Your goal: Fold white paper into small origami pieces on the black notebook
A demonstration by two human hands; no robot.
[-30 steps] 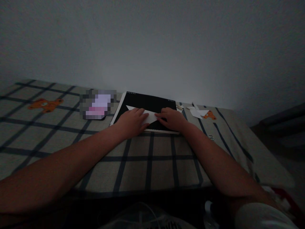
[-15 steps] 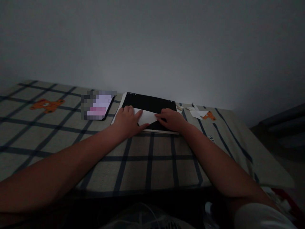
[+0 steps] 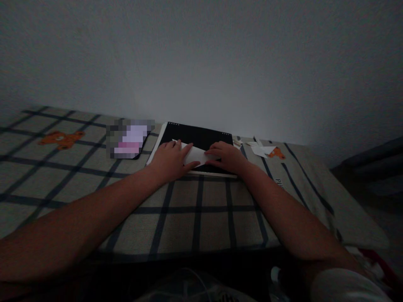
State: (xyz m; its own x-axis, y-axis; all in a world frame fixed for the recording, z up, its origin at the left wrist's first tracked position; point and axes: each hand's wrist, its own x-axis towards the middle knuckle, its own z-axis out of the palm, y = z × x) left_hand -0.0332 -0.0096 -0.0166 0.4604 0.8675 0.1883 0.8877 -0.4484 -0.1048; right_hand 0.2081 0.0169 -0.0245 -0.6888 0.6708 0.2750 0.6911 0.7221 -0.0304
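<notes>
A white folded paper (image 3: 195, 154) lies on a black pad (image 3: 197, 136) with a white edge, on a checked cloth near the wall. My left hand (image 3: 170, 160) lies flat on the paper's left part, fingers stretched out and pressing down. My right hand (image 3: 227, 156) rests on the paper's right end, fingers curled low against it. The room is dim and fine detail of the fold is hard to see.
A phone (image 3: 130, 138) lies left of the pad. Small white paper scraps (image 3: 262, 149) lie to the right, beside an orange bear print (image 3: 277, 153). Another bear print (image 3: 61, 138) marks the checked cloth (image 3: 195, 209) at far left. The wall stands just behind.
The paper's left point, seen a second ago, has been folded in. My left hand slid left and back over it; my right hand barely moved.
</notes>
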